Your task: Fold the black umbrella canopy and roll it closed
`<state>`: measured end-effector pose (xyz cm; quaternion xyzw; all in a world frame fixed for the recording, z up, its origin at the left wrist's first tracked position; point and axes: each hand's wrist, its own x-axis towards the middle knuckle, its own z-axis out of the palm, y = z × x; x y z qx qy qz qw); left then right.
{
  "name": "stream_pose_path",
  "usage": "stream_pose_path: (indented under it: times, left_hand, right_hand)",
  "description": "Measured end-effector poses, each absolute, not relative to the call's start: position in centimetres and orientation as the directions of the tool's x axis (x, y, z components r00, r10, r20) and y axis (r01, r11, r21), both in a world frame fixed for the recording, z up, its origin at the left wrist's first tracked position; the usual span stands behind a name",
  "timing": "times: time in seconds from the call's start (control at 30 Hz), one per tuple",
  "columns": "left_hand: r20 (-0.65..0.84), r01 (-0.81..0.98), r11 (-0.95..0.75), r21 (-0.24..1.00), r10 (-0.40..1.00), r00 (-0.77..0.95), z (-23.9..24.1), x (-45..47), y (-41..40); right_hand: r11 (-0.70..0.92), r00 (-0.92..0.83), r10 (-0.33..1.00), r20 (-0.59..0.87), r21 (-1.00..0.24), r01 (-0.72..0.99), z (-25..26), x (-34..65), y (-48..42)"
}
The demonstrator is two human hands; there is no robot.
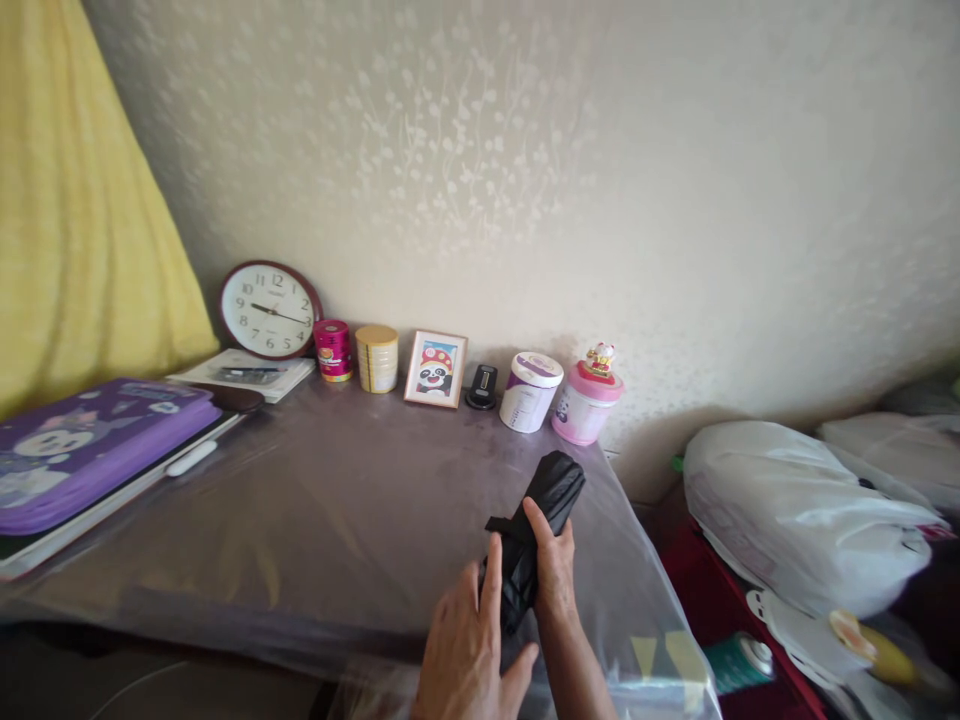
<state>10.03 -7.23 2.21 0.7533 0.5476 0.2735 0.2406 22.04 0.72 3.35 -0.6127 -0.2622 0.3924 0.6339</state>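
Note:
A black folded umbrella (559, 485) is held slanted above the front right part of the table. My right hand (553, 565) is closed round its middle, with the thumb lying along the top. My left hand (469, 640) is beside the umbrella's lower end. Its fingers are stretched out and its thumb is apart from them; the index fingertip is at the fabric near a short black strap (496, 524) that sticks out to the left. The umbrella's lower end is partly hidden by my left hand.
On the covered table (322, 500), a clock (270, 308), pink can (333, 350), yellow-lidded canister (377, 358), panda picture (436, 370), black stand (482, 386) and two tubs (531, 392) line the wall. A purple case (97, 450) lies left; white bags (802, 510) sit right.

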Motion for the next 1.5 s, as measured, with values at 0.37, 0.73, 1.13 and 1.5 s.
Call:
stream_pose_path:
  times: [0.37, 0.73, 1.13, 1.5]
  left_hand:
    - [-0.247, -0.154, 0.363, 0.919, 0.834, 0.492, 3.4, 10.0, -4.2]
    - [0.127, 0.414, -0.195, 0.889, 0.974, 0.188, 1.4, 10.8, -5.0]
    - [-0.240, -0.157, 0.344, 0.926, 0.856, 0.458, 5.4, 9.4, -4.3]
    - [-0.278, -0.232, 0.398, 0.888, 0.865, 0.419, 5.2, 9.6, -4.9]
  right_hand:
    - [-0.043, 0.337, 0.927, -0.164, -0.940, -0.340, 4.8, 21.6, 0.1]
    - [-0.011, 0.460, 0.886, -0.064, -0.993, -0.118, 3.8, 21.1, 0.3]
    - [-0.049, 0.379, 0.922, -0.084, -0.994, -0.101, 3.6, 21.0, 0.1]
    - [0.153, 0.413, 0.845, 0.338, -0.895, 0.419, 4.1, 21.0, 0.1]
